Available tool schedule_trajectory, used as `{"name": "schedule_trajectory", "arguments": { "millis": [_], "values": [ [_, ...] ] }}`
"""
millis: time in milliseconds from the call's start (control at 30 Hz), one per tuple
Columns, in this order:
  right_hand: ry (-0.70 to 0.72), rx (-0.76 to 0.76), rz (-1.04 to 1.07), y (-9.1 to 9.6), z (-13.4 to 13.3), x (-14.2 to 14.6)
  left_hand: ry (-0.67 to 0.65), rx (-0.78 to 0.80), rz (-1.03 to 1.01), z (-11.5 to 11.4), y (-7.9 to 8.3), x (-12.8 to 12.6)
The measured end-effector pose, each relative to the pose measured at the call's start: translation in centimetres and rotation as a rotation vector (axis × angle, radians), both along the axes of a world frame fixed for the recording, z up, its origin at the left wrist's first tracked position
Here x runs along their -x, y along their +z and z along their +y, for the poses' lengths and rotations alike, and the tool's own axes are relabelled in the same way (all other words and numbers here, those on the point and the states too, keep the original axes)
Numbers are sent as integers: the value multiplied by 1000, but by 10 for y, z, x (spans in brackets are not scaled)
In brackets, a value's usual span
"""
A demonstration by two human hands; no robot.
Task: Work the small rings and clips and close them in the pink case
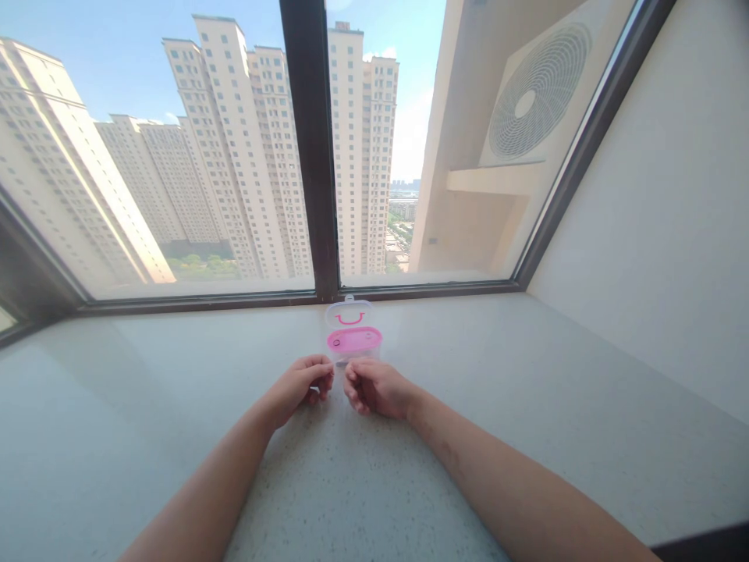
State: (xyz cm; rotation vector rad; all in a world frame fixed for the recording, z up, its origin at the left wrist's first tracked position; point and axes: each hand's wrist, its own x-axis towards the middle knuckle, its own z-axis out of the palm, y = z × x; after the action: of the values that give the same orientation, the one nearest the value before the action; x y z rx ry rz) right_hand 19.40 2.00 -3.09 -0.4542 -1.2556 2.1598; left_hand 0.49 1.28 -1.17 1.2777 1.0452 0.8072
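Note:
A small clear plastic box (pixel 374 353) stands on the pale speckled sill, its clear lid (pixel 349 307) tipped back toward the window and marked by a pink curved handle. Inside its top sits a pink oval tray (pixel 356 339), with a small dark ring shape at the tray's left end. Just in front of the box, my left hand (pixel 307 382) has thumb and forefinger pinched together. Facing it across a narrow gap, my right hand (pixel 378 386) is closed with curled fingers. Whatever either hand holds is too small or hidden to make out.
The speckled sill (pixel 175 414) spreads to both sides of my arms. Behind the box runs the dark window frame (pixel 319 195), with tall buildings and an air conditioner unit (pixel 535 94) beyond the glass. A white wall (pixel 667 203) bounds the right side.

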Motion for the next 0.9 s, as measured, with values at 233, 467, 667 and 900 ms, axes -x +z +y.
{"name": "schedule_trajectory", "arguments": {
  "millis": [233, 467, 667, 900],
  "values": [
    [9, -7, 26, -2, 1, 0, -10, 5, -9, 0, 2, 0],
    [-2, -11, 12, -2, 1, 0, 2, 2, -3, -2, 6, -1],
    [-13, -17, 20, -2, 0, 0, -10, -3, 22, -3, 8, -1],
    [-28, -9, 4, -2, -1, 0, -9, -15, 43, -3, 8, 0]
  ]
}}
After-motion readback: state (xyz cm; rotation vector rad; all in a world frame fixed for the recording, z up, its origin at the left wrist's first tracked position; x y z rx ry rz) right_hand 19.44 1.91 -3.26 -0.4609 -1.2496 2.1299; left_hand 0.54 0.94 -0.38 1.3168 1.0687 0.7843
